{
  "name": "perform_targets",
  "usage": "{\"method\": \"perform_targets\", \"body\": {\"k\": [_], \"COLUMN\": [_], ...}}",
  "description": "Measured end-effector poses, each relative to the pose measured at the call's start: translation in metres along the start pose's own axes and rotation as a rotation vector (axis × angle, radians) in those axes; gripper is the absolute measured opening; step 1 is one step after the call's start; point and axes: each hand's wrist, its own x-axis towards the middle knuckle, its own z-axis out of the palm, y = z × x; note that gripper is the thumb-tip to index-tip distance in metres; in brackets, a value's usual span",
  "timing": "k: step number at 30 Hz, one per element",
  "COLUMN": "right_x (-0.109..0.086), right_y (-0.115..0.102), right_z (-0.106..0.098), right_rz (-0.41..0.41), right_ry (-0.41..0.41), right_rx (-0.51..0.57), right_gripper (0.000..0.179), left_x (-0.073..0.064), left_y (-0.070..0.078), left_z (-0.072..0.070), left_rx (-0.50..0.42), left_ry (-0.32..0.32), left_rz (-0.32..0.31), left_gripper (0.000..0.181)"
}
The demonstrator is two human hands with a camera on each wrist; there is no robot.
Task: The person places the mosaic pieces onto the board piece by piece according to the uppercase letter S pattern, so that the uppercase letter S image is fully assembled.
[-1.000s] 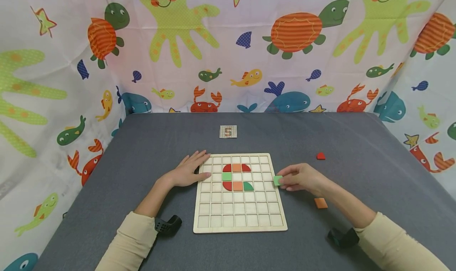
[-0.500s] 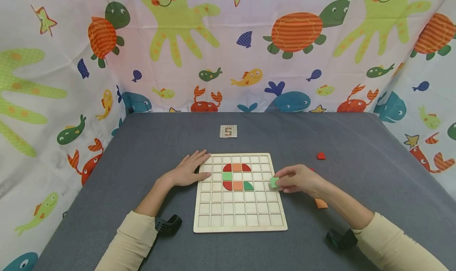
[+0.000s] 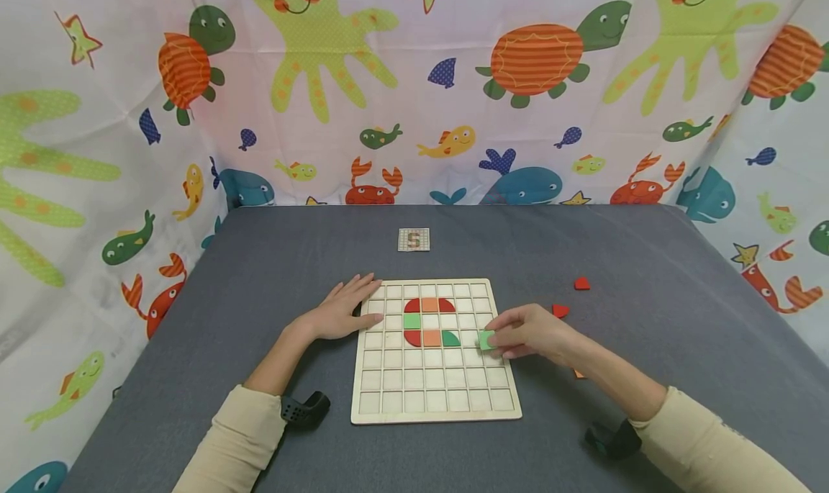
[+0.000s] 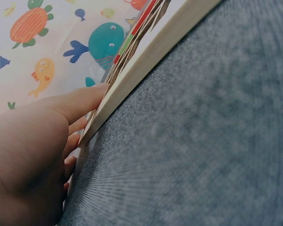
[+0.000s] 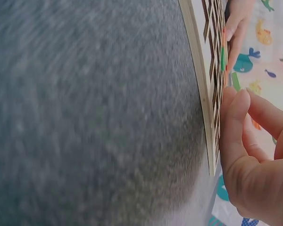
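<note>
A square wooden grid board lies on the grey table. Set in its cells are a light green square, two orange squares, several red rounded pieces and a dark green quarter-round piece. My left hand rests at the board's left edge with straight fingers, its thumb over the rim; the left wrist view shows the thumb on that edge. Between thumb and fingertips my right hand pinches a light green square tile over the board's right side. In the right wrist view that tile sticks out beyond the fingertips.
To the right of the board lie two red pieces, one farther back and one near the right hand. An orange tile is mostly hidden under the right forearm. Behind the board lies a small pattern card showing an S shape.
My right hand has moved left with the light green tile, from the board's right edge to over its right-hand cells. The left hand has stayed in place.
</note>
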Motion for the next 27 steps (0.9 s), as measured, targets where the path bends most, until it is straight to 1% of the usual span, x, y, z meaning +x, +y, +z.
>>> {"method": "perform_targets", "body": {"k": [9,13,22,27], "right_x": [0.000,0.000,0.002,0.004], "right_y": [-0.001,-0.004,-0.008,-0.007], "right_z": [0.013,0.019,0.032,0.036], "right_rz": [-0.039,-0.035,-0.006,-0.006], "right_ry": [-0.050,-0.045,-0.011,-0.003], "right_rx": [0.014,-0.008,-0.002,0.002], "right_gripper": [0.032,0.031,0.027,0.026], "left_x": [0.001,0.000,0.001,0.001], "left_y": [-0.001,0.000,-0.001,-0.001], "left_z": [0.001,0.000,0.000,0.000], "left_rx": [0.005,0.002,0.001,0.007], "left_ry": [0.003,0.003,0.003,0.002], "left_rz": [-0.009,-0.011,-0.006,-0.013], "left_gripper": [0.071,0.071,0.071,0.072]}}
